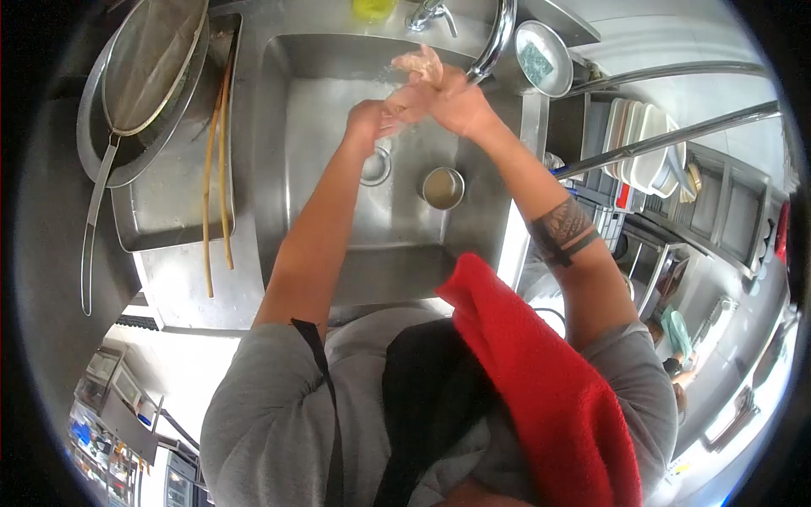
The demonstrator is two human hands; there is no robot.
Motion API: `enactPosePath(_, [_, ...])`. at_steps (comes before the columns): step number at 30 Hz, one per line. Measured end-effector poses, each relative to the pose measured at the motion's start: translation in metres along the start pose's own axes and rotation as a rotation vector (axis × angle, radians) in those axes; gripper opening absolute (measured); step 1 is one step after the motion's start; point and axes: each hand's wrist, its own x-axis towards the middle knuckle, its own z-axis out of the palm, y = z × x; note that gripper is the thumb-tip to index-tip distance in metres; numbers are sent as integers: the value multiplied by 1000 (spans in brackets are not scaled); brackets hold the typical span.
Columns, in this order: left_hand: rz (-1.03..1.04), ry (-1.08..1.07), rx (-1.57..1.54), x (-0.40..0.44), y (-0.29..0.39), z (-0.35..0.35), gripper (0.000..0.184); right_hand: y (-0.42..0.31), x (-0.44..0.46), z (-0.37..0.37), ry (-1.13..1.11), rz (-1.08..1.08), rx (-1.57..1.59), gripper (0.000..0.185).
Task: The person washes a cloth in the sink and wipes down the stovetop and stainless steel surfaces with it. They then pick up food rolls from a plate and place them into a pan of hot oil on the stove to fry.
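Note:
Over the far part of the steel sink (279,169), near the faucet spout (498,42), I hold a pale pink, soft piece that looks like raw chicken (420,66). My right hand (459,103) is closed around its right side. From the left, my left hand (368,121) grips its lower end, with fingers partly hidden behind it. Water splashes beside the piece. Below the hands, a small round metal cup (443,188) with cloudy liquid stands on the sink floor, next to the drain (375,166).
Left of the sink, a long-handled strainer (152,68) lies over a metal bowl (89,135), beside a tray (160,221) with two wooden sticks (211,186). A bowl with a green scouring pad (535,63) sits right of the faucet. Metal rails (667,139) cross at right.

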Motion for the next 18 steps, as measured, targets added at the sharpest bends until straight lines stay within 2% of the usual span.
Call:
enactPosePath(1, [-9, 125, 133, 1, -1, -4, 35, 2, 1, -3, -23, 47, 83, 78])
enactPosePath(2, [-4, 125, 133, 1, -4, -9, 35, 5, -1, -4, 22, -27, -30, 76])
enactPosePath(4, [419, 384, 734, 2, -11, -16, 44, -4, -5, -11, 70, -108, -146, 75])
enactPosePath(5, [424, 389, 730, 5, -13, -16, 44, -8, -6, -15, 25, -16, -135, 73])
enactPosePath(6, [507, 285, 697, 5, -14, -13, 49, -17, -10, -20, -23, 78, -124, 71])
enactPosePath(7, [588, 183, 661, 4, -14, -10, 54, -32, -19, -27, -25, 70, -127, 71])
enactPosePath(8, [590, 191, 656, -1, -12, -6, 54, -49, -31, -35, 31, -5, -193, 56])
enactPosePath(10, [620, 136, 613, -14, -4, 3, 55, -40, -26, -30, 81, -91, -264, 42])
enactPosePath(11, [622, 145, 607, -17, -3, 4, 55, -7, -10, -16, 102, -83, -250, 43])
enactPosePath(14, [663, 256, 678, -25, -1, 8, 59, -3, -5, -23, 71, -105, -160, 42])
enactPosePath(16, [1016, 208, 703, -42, 3, 21, 61, -10, -12, -29, 16, -137, -85, 41])
enactPosePath(17, [1019, 217, 701, -51, 5, 32, 61, -12, -16, -29, -19, -183, 0, 39])
enactPosePath(18, [1043, 104, 579, -61, 10, 47, 54, -16, -19, -28, -40, -211, 41, 39])
